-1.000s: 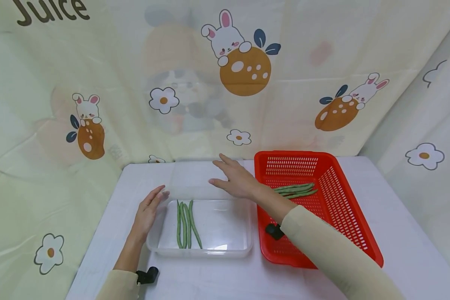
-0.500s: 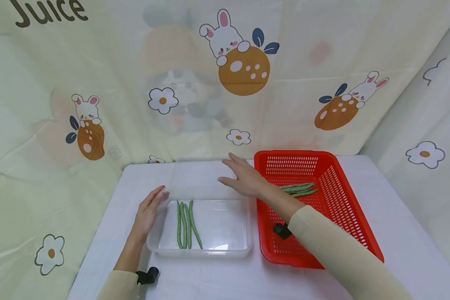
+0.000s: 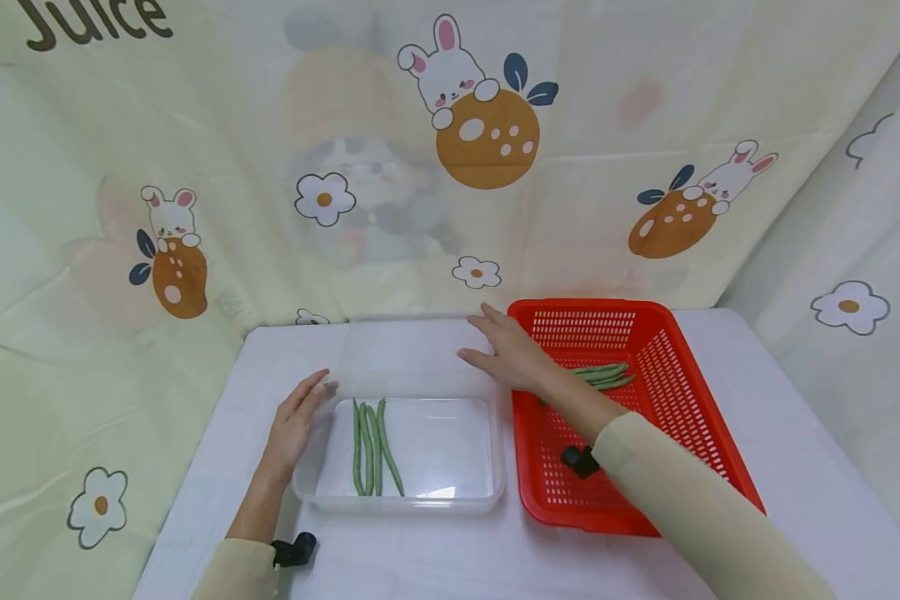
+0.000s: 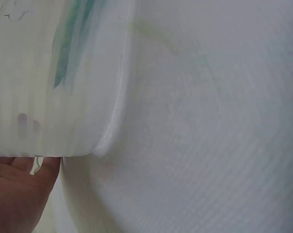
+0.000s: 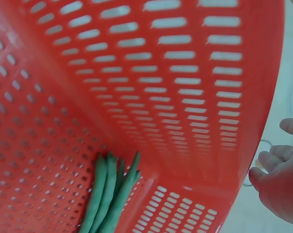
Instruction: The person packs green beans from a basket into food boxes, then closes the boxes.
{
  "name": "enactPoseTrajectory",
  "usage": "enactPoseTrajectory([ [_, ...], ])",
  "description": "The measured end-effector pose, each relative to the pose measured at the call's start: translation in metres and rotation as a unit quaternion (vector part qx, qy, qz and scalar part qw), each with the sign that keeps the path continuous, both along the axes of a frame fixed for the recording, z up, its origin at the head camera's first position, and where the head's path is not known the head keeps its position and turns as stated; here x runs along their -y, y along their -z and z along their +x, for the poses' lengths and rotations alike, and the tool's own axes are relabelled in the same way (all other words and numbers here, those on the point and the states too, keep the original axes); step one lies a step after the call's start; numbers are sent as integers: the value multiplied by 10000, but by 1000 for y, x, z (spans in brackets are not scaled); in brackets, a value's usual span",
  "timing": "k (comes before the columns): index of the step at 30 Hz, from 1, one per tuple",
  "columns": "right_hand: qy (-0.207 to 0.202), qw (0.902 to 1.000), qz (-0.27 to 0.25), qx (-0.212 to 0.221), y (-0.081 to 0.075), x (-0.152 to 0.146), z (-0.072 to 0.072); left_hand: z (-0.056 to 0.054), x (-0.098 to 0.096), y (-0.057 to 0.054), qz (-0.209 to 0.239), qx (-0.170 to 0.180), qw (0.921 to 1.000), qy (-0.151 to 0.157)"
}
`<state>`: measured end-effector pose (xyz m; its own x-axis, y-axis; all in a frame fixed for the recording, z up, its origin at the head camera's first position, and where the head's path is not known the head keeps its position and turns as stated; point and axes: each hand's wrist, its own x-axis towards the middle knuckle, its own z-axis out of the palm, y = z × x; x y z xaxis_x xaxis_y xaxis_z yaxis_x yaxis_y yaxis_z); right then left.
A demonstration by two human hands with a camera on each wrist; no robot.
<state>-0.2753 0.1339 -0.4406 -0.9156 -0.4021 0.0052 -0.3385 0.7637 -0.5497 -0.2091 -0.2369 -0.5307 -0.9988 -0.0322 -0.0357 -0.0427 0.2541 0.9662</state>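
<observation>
A clear plastic container (image 3: 450, 505) stands on the table, with several green beans (image 3: 369, 450) lying side by side in its left half. My left hand (image 3: 290, 425) rests against the container's left side, fingers extended; in the left wrist view its fingertips (image 4: 50, 167) meet the wall. To the right is a red perforated basket (image 3: 720, 450), where more green beans (image 3: 609, 377) lie on the bottom, partly covered by my right forearm. Over the basket's left rim, my right hand (image 3: 516, 357) holds nothing, its fingers spread and pointing to the far left.
A white cloth covers the table (image 3: 390, 558). Behind it hangs a cream curtain (image 3: 570, 208) printed with rabbits and flowers, and another curtain (image 3: 855, 400) borders the right side. Black wrist cameras (image 3: 295, 550) sit on both wrists.
My right hand has moved rightward, from above the container's far right corner to the basket's left rim, fingers still spread. The left hand, container and beans have stayed put.
</observation>
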Motion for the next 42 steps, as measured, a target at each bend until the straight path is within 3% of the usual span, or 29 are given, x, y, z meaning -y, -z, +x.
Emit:
enactPoseTrajectory([
  [22, 387, 9990, 15, 202, 14, -35, -4, 0, 1, -1, 80, -15, 10000, -27],
  [29, 526, 9977, -297, 319, 26, -44, -4, 0, 1, 1, 78, 31, 10000, -50],
  [42, 760, 9866, -1216, 780, 42, -53, 0, 1, 0, -2, 65, -7, 10000, -55],
])
